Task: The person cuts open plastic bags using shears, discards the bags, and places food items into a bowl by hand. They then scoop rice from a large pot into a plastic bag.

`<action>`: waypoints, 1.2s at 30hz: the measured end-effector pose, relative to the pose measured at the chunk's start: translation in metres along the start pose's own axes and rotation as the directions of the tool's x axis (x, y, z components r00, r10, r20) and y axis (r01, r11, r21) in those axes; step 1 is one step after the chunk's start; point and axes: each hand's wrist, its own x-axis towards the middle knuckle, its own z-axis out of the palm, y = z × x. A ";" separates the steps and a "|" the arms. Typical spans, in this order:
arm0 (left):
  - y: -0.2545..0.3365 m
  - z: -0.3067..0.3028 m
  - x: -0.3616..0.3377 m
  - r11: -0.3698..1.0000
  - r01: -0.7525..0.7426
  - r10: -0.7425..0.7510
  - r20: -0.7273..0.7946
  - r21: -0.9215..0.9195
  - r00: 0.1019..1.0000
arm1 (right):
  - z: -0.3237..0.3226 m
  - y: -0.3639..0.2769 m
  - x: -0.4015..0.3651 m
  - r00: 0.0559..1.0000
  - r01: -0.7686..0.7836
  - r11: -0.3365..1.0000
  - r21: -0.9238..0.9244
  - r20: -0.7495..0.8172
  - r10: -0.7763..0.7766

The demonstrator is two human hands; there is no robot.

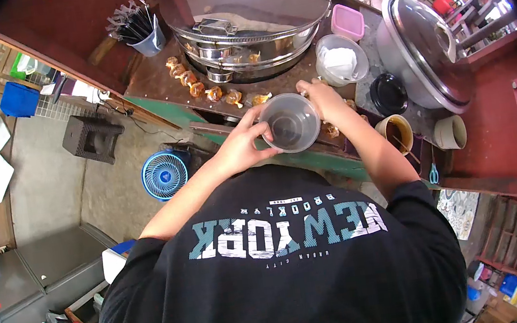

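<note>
My left hand [247, 142] is wrapped round the side of a see-through round plastic tub [293, 122], tilted so that its inside faces me. Just beyond the tub's right rim, my right hand [323, 98] has its fingers bent together over the counter edge; what they hold, if anything, I cannot make out. Small knotted plastic bags with amber contents [214, 94] lie in a curved row along the counter [154, 77], the nearest ones close to the tub. A few more such bags [331, 129] show below my right wrist, partly hidden by it.
A large round steel steamer [245, 50] with a lid stands behind the bags. To its right are a white tub [342, 61], a pink box [347, 22], black bowls [388, 94], a cup of brown sauce [395, 132] and a big lidded pot [420, 54]. A blue fan [165, 175] stands lower left.
</note>
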 end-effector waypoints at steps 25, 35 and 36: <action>-0.037 0.023 0.022 0.984 -0.174 0.173 0.029 0.036 0.985 | -0.026 -0.078 -0.037 0.881 0.124 0.986 -0.109 0.468 -0.059; -0.035 0.023 0.022 0.986 -0.165 0.165 0.030 0.022 0.986 | -0.008 -0.071 -0.041 0.936 0.123 0.991 0.045 0.327 -0.131; -0.034 0.024 0.022 0.984 -0.175 0.174 0.030 0.033 0.984 | -0.008 -0.070 -0.041 0.943 0.120 0.991 0.059 0.305 -0.133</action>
